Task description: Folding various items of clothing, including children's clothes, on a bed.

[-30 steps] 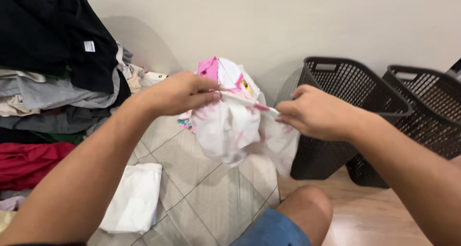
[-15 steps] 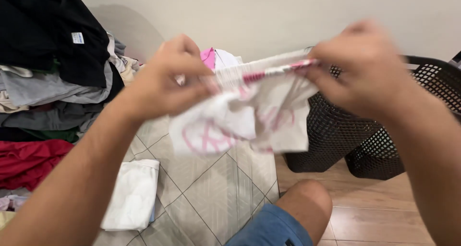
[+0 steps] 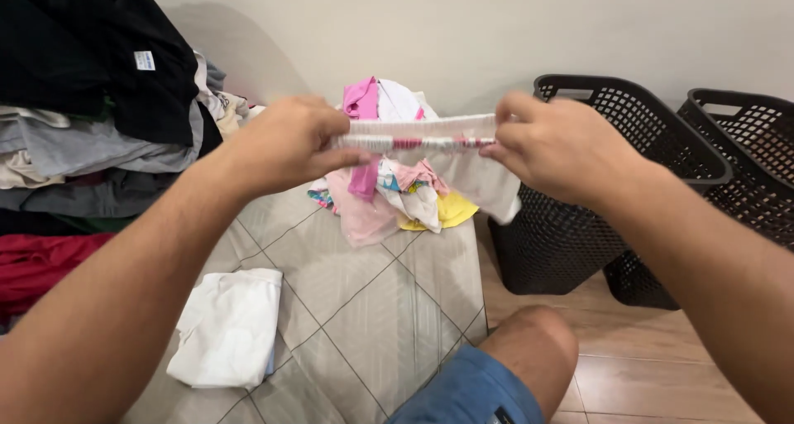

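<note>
You hold the white garment (image 3: 430,155) stretched level at chest height, its waistband running left to right, your left hand (image 3: 285,147) and right hand (image 3: 554,151) each pinching one end.

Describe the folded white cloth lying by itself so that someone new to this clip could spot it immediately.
Start at the pale quilted mat with dark diagonal lines, spread on the floor left of the two black mesh baskets. Near its lower left part lies the folded white cloth, flat and alone. Unlike the small colourful pile farther back, it is plain white and neatly folded.
</note>
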